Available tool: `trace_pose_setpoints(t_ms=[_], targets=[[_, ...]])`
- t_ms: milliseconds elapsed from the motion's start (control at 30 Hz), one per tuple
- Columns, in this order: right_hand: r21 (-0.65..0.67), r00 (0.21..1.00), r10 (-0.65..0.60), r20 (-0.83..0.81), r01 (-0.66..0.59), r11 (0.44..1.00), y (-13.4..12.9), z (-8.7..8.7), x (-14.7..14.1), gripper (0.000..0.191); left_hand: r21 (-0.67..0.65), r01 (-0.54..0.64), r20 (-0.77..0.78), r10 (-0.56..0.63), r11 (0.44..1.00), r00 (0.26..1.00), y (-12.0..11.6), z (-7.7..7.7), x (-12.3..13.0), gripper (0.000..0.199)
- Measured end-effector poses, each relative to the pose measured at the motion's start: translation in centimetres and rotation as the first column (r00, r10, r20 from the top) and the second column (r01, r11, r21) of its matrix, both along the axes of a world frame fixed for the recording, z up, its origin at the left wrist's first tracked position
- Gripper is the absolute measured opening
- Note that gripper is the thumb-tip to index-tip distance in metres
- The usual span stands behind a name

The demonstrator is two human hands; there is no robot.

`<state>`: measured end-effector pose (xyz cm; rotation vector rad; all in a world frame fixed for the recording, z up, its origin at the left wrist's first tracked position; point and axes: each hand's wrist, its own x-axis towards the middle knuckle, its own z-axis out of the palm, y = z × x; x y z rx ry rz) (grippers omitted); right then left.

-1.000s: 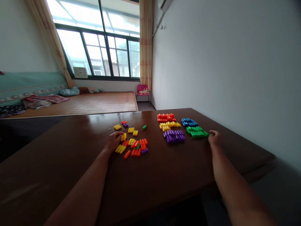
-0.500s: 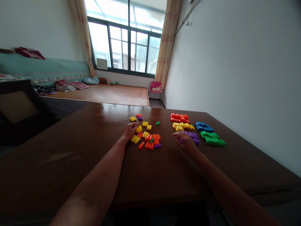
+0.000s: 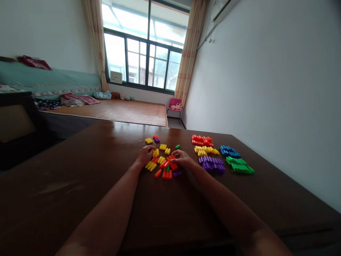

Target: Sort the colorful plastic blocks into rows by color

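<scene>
On the dark brown desk (image 3: pixel 165 213), the closest of the small plastic pieces form an orange row (image 3: pixel 167 174), with a single purple piece (image 3: pixel 177 174) to its right and a single orange piece (image 3: pixel 158 173) to its left. A slanting yellow row (image 3: pixel 153 167) lies slightly farther off, and a green piece (image 3: pixel 167 168) shows in part among the red-orange ones.

At similar depth, well apart to the right, are a purple group (image 3: pixel 212 164) and a green group (image 3: pixel 240 165), each laid in neat, tight rows.

The right hand (image 3: pixel 183 159) reaches into the loose cluster, fingers and thumb bent at some red-orange pieces (image 3: pixel 173 166); whether it grips one cannot be told. The left hand (image 3: pixel 145 155) rests at the cluster's left edge, fingers curled beside a yellow pair (image 3: pixel 156 153); a hold on them cannot be made out either.

Beyond the right hand lies a lone green piece (image 3: pixel 177 146). Behind the purple and green groups are a yellow group (image 3: pixel 206 150) and a blue group (image 3: pixel 230 151), then a red group (image 3: pixel 202 140).

Past the desk stand a bed (image 3: pixel 128 110) and a pink chair (image 3: pixel 174 102), and a square clock (image 3: pixel 116 77) sits before the window (image 3: pixel 137 60).
</scene>
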<state>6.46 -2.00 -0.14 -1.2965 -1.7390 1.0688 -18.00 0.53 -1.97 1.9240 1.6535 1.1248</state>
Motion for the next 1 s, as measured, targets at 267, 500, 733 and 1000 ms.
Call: trace_pose_setpoints(t_ms=[267,500,733,1000], targets=[[0.141,0.957,-0.234,-0.171,0.259,0.956,0.6,-2.5,1.0,0.047,-0.001,0.011,-0.013,-0.011,1.0,1.0,0.2,-0.2,0.0,0.028],[0.077,0.868,-0.123,-0.481,0.181,0.98,-0.1,-2.5,0.1,0.048,0.198,0.066,0.071,-0.082,0.978,0.994,-0.1,0.4,0.9,0.025],[0.154,0.905,-0.006,-0.425,0.078,0.985,-1.1,-1.5,-0.6,0.041,0.224,0.293,0.125,-0.325,0.93,0.937,-2.3,2.1,4.0,0.028],[0.211,0.912,0.026,-0.41,0.067,0.975,-1.1,-1.2,-1.3,0.052,0.153,0.386,0.389,-0.414,0.91,0.823,-2.8,2.2,5.0,0.026]])
